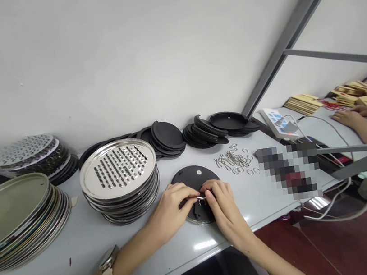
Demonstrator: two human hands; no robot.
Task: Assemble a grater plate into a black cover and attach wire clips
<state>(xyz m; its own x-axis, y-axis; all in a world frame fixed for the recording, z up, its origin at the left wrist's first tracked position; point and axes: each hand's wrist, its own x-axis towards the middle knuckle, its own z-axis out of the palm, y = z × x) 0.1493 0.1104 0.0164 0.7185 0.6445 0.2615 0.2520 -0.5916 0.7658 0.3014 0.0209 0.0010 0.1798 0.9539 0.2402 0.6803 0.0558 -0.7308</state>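
Over a round black disc (189, 176) on the table, both hands meet at a small metal ring (200, 198). My left hand (175, 202), with a watch (111, 273) on its wrist, pinches the ring between thumb and fingertips. From the other side my right hand (221, 200) closes its thumb and fingers on the same ring. Below the ring, a small dark part on the disc is partly hidden by the fingers. To the right lies a loose pile of metal rings and clasps (236, 159).
Left of the hands stand a stack of round metal graters (119, 171) and a stack of round plates (12, 211). Black discs (167, 135) line the wall. A grey metal post (293, 40), cables and a co-worker's hands (351, 119) are at right.
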